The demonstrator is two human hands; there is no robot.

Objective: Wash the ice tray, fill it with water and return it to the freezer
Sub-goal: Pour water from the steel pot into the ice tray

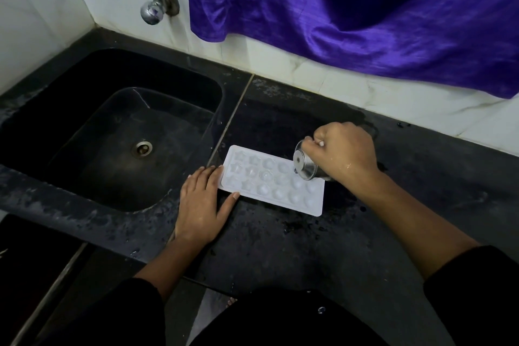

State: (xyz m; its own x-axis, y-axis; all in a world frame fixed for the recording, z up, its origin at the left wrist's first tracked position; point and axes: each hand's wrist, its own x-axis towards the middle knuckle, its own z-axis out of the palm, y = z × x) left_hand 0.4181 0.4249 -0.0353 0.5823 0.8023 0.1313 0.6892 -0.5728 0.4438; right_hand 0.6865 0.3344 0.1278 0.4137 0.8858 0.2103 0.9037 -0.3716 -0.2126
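- The white ice tray (273,181) lies flat on the black counter (309,247), just beside the sink (112,126); it is not in the freezer yet.
- The left hand (200,205) is flat, fingers straight; the fingertips touch the tray's left end, likely to stop it sliding.
- The right hand (345,152) has its fingers curled round a small steel cup (306,161), tipped over the tray's right end.
- This looks like the filling step; tip slowly, go hole by hole; stop before water runs over the edge.

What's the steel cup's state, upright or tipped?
Tipped: the steel cup lies nearly sideways in the right hand, a round end facing across the ice tray. Any pouring water: cannot tell.
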